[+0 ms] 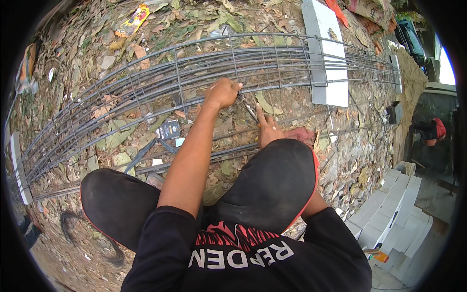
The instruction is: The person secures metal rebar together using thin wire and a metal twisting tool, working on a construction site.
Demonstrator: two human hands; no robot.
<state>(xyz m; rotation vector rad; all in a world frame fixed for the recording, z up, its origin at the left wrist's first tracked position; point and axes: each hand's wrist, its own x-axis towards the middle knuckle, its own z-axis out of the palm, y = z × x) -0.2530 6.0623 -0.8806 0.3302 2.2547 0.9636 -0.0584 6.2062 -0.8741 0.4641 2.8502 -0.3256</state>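
Observation:
A long rebar cage (pixel 204 65) of thin steel bars and square stirrups stretches across the ground before me. My left hand (pixel 224 92) is closed around its near bar beside a stirrup, fingers curled and knuckles up. Just right of it and closer to my knees, my right hand (pixel 268 130) grips a slim metal hand tool, which looks like pincers (pixel 251 112). The tool's head points at the bar by my left fingers. Part of the right hand is hidden behind my knee, and any tie wire is too small to make out.
White blocks (pixel 327 53) prop the cage at the right and a pale block (pixel 20 168) at the left. Loose bars (pixel 238 150) lie by my knees. Leaves, rubble and a yellow wrapper (pixel 132 20) litter the ground. Pale blocks (pixel 389 209) are stacked at lower right.

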